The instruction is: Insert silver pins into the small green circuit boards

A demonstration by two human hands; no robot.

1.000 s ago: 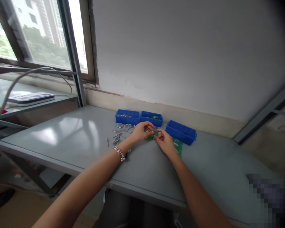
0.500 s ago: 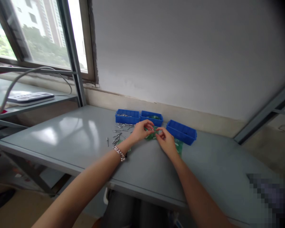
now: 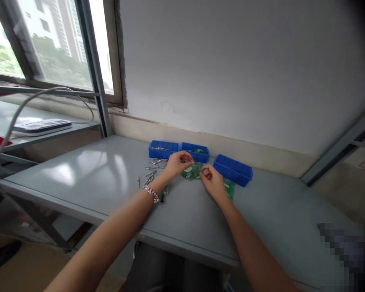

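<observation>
My left hand (image 3: 180, 163) is closed in a pinch over the left side of a green plastic packet pile (image 3: 192, 172); what its fingertips hold is too small to name. Just right of the pile, my right hand (image 3: 211, 178) has its fingers curled together, their contents unclear. Another green packet (image 3: 229, 187) lies partly behind the right hand. Several metal pins (image 3: 150, 177) are scattered left of my left hand. Near my left wrist are a small green piece (image 3: 166, 189) and a small black item (image 3: 162, 198).
Along the wall stand a blue bin (image 3: 159, 153) of metal parts, a blue bin (image 3: 198, 155) with green packets and a third blue bin (image 3: 240, 177). A white device (image 3: 42, 126) rests on the left shelf, beside a looping cable (image 3: 18, 109).
My left hand has moved left, away from my right hand, showing more of the green packets between them. My right hand has hardly moved.
</observation>
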